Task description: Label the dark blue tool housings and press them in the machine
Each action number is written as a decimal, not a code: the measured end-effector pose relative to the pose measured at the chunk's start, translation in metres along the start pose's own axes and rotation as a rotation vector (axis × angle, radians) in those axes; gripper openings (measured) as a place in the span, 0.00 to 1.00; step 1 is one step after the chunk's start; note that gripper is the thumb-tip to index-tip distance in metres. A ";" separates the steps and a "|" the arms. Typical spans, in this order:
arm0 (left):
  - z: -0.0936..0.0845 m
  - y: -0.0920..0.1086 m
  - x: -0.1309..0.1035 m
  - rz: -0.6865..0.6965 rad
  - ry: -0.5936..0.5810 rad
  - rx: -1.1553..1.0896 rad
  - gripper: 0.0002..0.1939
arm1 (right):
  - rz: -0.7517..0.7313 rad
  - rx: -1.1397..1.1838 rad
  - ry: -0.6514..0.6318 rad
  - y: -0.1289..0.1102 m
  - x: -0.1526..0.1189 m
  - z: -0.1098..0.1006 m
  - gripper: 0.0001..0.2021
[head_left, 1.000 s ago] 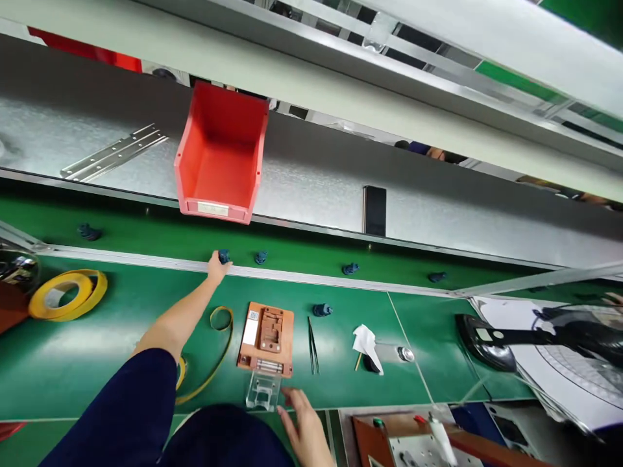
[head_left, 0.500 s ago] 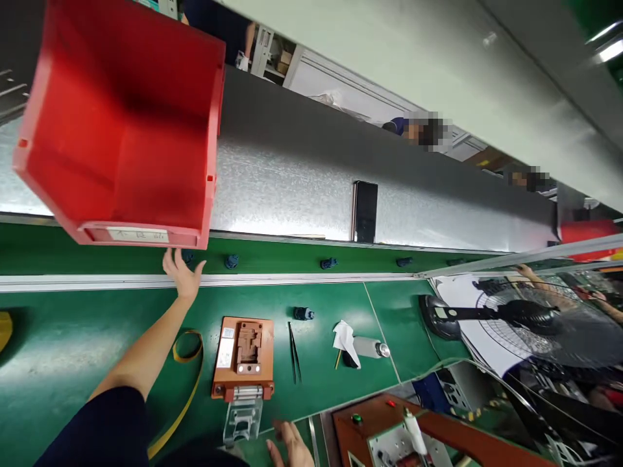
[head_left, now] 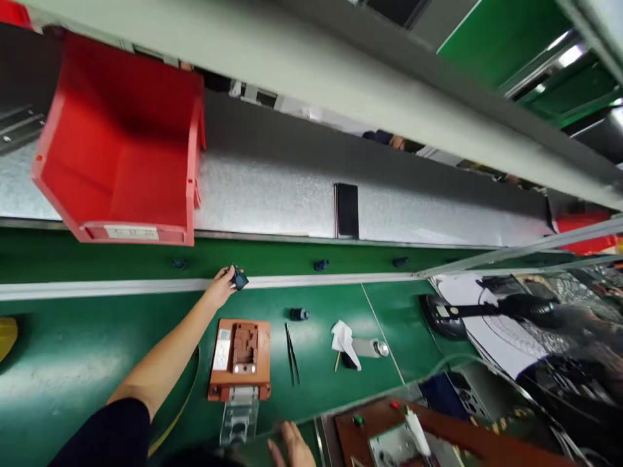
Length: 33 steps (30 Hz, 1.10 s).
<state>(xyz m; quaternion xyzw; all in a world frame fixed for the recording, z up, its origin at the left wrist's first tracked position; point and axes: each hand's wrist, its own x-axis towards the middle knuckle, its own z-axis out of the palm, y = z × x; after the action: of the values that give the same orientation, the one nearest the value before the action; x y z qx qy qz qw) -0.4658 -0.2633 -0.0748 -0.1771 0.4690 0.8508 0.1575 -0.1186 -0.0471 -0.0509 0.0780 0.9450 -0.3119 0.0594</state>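
Note:
My left hand (head_left: 220,287) is closed on a small dark-blue plastic part (head_left: 238,279), held over the white rail (head_left: 282,281) at the bench's far side. Low in the view, near the bench's front edge, my right hand (head_left: 293,446) has thumb and fingers apart and nothing visible in it. Just left of that hand lies an orange-brown fixture (head_left: 263,350) with a recessed brown nest (head_left: 244,344) and a clear hinged cover (head_left: 238,421) folded out toward me. Black tweezers (head_left: 292,355) and another dark-blue part (head_left: 298,314) lie on the green bench to its right.
Beyond the rail, more dark parts (head_left: 321,265) sit spaced along a green strip. A red bin (head_left: 139,235) and a phone (head_left: 347,211) rest on the metal shelf. Farther right are a white cloth (head_left: 343,338), a bottle (head_left: 367,347) and a black fan (head_left: 516,308).
My left hand has moved right from below the red bin and taken a dark-blue part from the green strip. My right hand stays low by the front edge. The view has tilted slightly.

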 end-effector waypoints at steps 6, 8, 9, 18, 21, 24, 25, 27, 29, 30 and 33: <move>0.006 -0.011 -0.120 -0.343 -0.245 -0.230 0.24 | -0.073 0.185 -0.207 -0.029 0.014 -0.028 0.11; 0.015 -0.019 -0.153 -0.412 -0.317 -0.275 0.24 | -0.117 0.251 -0.216 -0.036 0.028 -0.036 0.11; 0.019 -0.024 -0.168 -0.427 -0.332 -0.268 0.24 | -0.135 0.297 -0.205 -0.040 0.035 -0.041 0.11; 0.043 -0.100 -0.240 -0.500 0.031 -0.127 0.19 | -0.527 0.395 -0.328 -0.038 0.064 -0.049 0.51; 0.043 -0.122 -0.253 -0.486 0.129 -0.083 0.22 | -0.539 0.443 -0.407 -0.019 0.067 -0.034 0.50; 0.036 -0.139 -0.267 -0.446 0.156 0.022 0.31 | -0.528 0.484 -0.425 -0.003 0.089 -0.013 0.47; 0.031 -0.144 -0.272 -0.411 0.177 0.077 0.33 | -0.525 0.481 -0.406 0.000 0.101 -0.005 0.46; 0.018 -0.154 -0.281 -0.274 0.277 0.221 0.34 | -0.514 0.451 -0.353 0.003 0.131 0.012 0.45; 0.002 -0.165 -0.290 -0.077 0.438 0.403 0.30 | -0.501 0.388 -0.334 0.004 0.158 0.027 0.45; -0.006 -0.170 -0.293 0.011 0.517 0.497 0.28 | -0.500 0.351 -0.338 0.004 0.169 0.034 0.45; -0.029 -0.189 -0.300 0.111 0.630 0.689 0.28 | -0.551 0.286 -0.356 0.007 0.184 0.051 0.46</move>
<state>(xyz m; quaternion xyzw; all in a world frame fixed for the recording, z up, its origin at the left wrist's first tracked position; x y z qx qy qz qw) -0.1131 -0.2219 -0.0948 -0.3388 0.7579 0.5574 0.0111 -0.2943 -0.0515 -0.1253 -0.2276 0.8522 -0.4542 0.1251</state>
